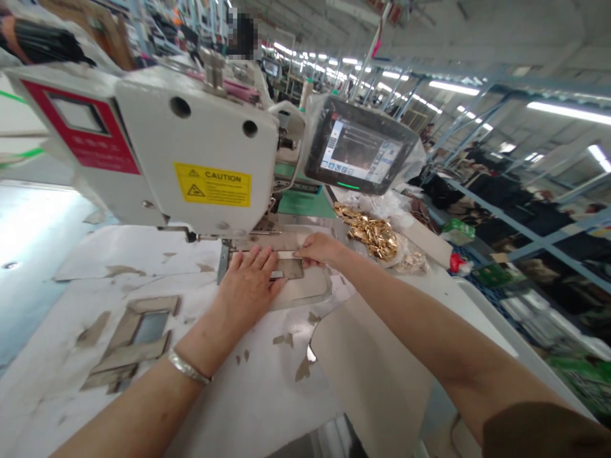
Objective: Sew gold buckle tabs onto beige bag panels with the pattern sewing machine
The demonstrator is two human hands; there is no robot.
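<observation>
A white industrial sewing machine (210, 127) with a screen stands before me. Under its head lies a beige rounded panel (310, 283), flat, with a rectangular frame opening on top. My left hand (251, 280) rests palm down on the panel, fingers stretched out towards the machine. At the right end of the opening my right hand (317, 248) has its thumb and fingers pinched on the edge of a light strip (286, 254) lying along the frame. A metal clamp edge (223, 262) shows just left of my left fingertips. The exact parts under both hands are partly hidden.
The control screen (360, 149) hangs right of the machine head. Gold metal pieces (375, 235) lie heaped behind my right forearm. A larger beige sheet (372, 369) lies near me; a taped rectangular template (136, 337) and scraps of tape sit on the left of the white table.
</observation>
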